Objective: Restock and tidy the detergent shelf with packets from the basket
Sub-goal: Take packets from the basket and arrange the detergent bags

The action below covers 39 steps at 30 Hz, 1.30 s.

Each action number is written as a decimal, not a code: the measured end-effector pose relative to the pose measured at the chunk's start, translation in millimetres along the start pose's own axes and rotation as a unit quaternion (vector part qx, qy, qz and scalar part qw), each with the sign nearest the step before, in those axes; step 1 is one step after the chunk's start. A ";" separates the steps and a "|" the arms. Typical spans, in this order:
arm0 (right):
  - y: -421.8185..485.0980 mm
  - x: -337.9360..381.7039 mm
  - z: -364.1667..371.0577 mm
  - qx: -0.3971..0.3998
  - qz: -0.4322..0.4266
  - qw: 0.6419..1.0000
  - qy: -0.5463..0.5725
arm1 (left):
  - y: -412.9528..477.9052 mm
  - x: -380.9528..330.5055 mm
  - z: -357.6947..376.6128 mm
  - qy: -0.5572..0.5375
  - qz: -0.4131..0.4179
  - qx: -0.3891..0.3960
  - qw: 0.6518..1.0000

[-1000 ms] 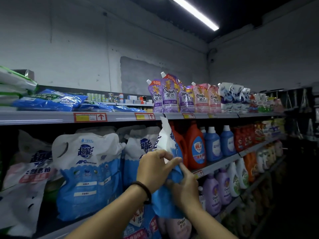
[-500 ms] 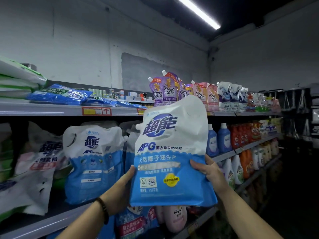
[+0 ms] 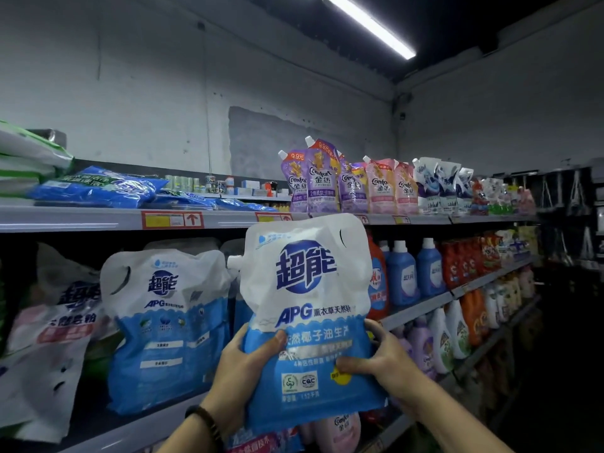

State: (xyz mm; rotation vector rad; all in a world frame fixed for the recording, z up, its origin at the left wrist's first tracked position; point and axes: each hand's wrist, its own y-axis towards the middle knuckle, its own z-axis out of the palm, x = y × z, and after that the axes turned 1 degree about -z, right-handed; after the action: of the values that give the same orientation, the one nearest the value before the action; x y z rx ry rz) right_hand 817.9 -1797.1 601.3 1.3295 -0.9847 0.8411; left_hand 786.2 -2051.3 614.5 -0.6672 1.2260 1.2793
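Observation:
I hold a white and blue detergent packet [image 3: 307, 308] upright in front of the middle shelf [image 3: 415, 312], its printed face toward me. My left hand [image 3: 243, 367] grips its lower left side, thumb on the front. My right hand [image 3: 376, 358] grips the lower right side, thumb pressed on the front. A matching packet [image 3: 166, 325] stands on the shelf just to the left, with more behind it. The basket is out of view.
Orange and blue detergent bottles [image 3: 405, 273] stand right of the packet. The top shelf [image 3: 98, 220] carries flat blue bags and purple and pink softener pouches [image 3: 346, 188]. A slumped white bag [image 3: 49, 338] leans at far left. Lower shelves hold more bottles [image 3: 454, 335].
The packet went from edge-on and bunched between my hands to face-on and upright. Both hands shifted lower on its sides, and it now sits slightly right and nearer the shelf.

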 end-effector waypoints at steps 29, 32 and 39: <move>209.8 -119.7 77.9 -0.088 -0.034 0.987 -0.128 | 191.3 80.2 -60.7 0.287 0.108 -0.138 0.942; 209.0 -116.0 79.6 -0.121 -0.059 0.989 -0.062 | 200.8 75.3 -56.5 0.285 0.080 -0.156 0.942; 201.3 -135.5 131.3 -0.096 -0.061 0.929 -0.353 | 205.0 82.4 -56.6 0.286 0.109 -0.171 0.937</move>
State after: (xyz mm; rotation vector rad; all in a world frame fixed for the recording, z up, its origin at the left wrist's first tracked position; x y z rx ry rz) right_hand 569.1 -1904.8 550.0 1.5315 -1.4746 0.1386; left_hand 563.6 -2026.5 571.5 -1.2464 1.5929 1.5624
